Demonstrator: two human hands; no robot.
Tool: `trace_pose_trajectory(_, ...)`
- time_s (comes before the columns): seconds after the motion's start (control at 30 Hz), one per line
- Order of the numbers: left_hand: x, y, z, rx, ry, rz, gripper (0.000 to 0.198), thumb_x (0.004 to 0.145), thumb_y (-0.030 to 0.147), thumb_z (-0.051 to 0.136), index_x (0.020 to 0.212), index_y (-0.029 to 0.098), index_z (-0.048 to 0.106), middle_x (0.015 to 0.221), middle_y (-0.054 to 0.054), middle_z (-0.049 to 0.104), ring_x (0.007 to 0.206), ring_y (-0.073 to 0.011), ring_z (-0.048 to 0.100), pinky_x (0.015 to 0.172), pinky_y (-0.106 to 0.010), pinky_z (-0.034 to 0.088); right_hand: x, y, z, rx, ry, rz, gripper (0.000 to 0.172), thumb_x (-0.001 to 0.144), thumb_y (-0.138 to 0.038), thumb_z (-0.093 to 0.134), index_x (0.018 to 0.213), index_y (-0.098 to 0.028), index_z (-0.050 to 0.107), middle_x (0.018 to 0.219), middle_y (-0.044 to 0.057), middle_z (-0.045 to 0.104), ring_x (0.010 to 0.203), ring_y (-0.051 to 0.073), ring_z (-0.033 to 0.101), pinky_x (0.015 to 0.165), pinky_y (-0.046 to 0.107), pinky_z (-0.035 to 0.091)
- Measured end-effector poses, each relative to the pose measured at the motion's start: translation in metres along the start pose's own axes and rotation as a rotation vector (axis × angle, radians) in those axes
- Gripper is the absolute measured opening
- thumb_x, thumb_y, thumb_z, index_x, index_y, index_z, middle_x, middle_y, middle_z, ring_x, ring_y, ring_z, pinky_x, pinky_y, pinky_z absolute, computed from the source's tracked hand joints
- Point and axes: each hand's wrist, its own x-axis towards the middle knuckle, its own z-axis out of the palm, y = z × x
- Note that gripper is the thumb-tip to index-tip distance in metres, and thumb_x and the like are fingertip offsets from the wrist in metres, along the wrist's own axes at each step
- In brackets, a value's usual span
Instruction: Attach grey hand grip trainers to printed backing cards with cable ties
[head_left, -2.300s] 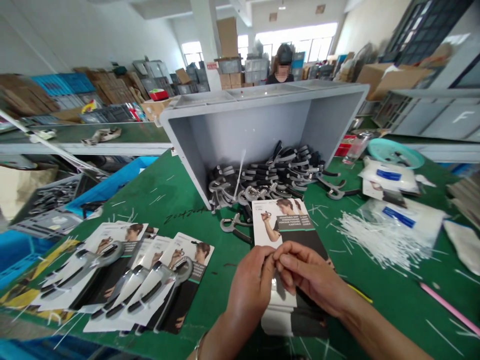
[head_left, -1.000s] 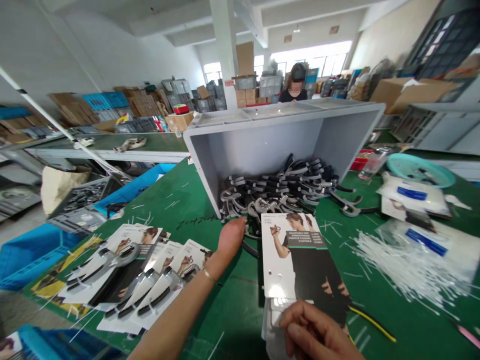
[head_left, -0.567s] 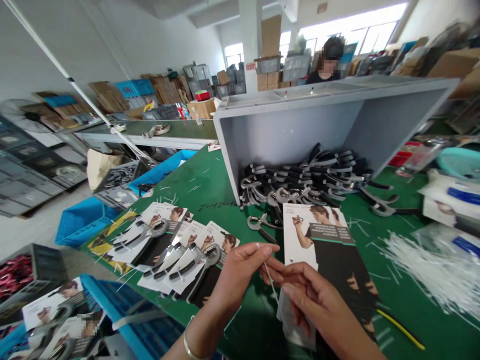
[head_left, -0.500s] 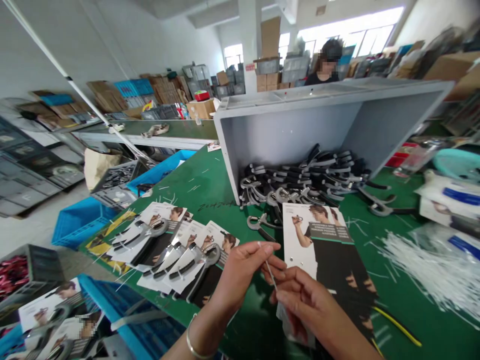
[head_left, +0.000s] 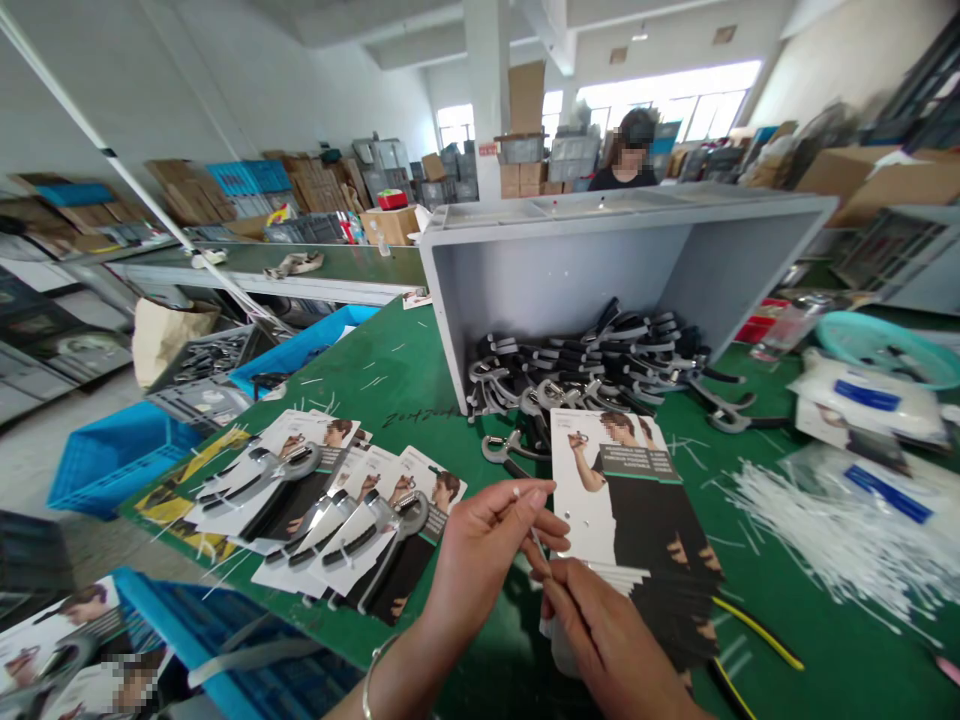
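Note:
A thin white cable tie (head_left: 540,551) runs between my two hands. My left hand (head_left: 495,535) pinches its upper end between thumb and fingers. My right hand (head_left: 600,630) closes on the lower part, and a pale, partly hidden piece (head_left: 564,655) shows under its fingers. Just beyond my hands lies a stack of printed cards (head_left: 649,510). To the left are several cards (head_left: 412,470) with grey-and-black hand grippers (head_left: 360,540) on them. A loose hand gripper (head_left: 504,447) lies in front of the stack.
A grey crate (head_left: 574,265) on its side holds many hand grippers (head_left: 585,360). Loose cable ties (head_left: 832,540) are heaped at right, near plastic bags (head_left: 862,400). A yellow-and-black handled tool (head_left: 757,632) lies by the cards. Blue crates (head_left: 120,455) stand left; a person (head_left: 630,155) is beyond.
My hands have drawn closer together along the cable tie, and less of it shows between them. The view has shifted slightly, so the surroundings sit further left.

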Motion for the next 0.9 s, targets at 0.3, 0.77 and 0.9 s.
trace_pose_trajectory(0.3,0.005,-0.005,0.006,-0.090,-0.180,-0.049,0.021,0.089,0.033,0.066,0.096,0.013,0.070,0.088,-0.009,0.077,0.071,-0.0183,0.073,0.065,-0.028,0.058,-0.010,0.001,-0.017,0.890,-0.265,0.304,0.041,0.093,-0.058,0.053,0.101,-0.018,0.056,0.055,-0.009,0.045,0.033,0.003,0.020,0.032,0.017,0.025)
trace_pose_trajectory(0.77,0.014,-0.018,0.010,-0.006,-0.071,0.023,0.021,0.089,0.034,0.067,0.082,0.016,0.061,0.080,-0.004,0.075,0.064,-0.0131,0.068,0.064,-0.025,0.052,-0.012,0.009,-0.026,0.215,-0.032,0.019,0.033,0.098,-0.047,0.049,0.096,-0.022,0.070,0.086,0.005,0.067,0.075,0.016,0.064,0.066,0.026,0.050)
trace_pose_trajectory(0.9,0.019,-0.024,0.011,0.116,-0.039,0.127,0.026,0.097,0.039,0.052,0.093,0.016,0.064,0.093,-0.006,0.074,0.086,-0.0180,0.069,0.081,-0.032,0.053,-0.016,0.008,-0.028,0.320,-0.111,0.093,0.036,0.097,-0.051,0.049,0.098,-0.022,0.069,0.085,0.004,0.065,0.058,0.014,0.064,0.050,0.024,0.049)
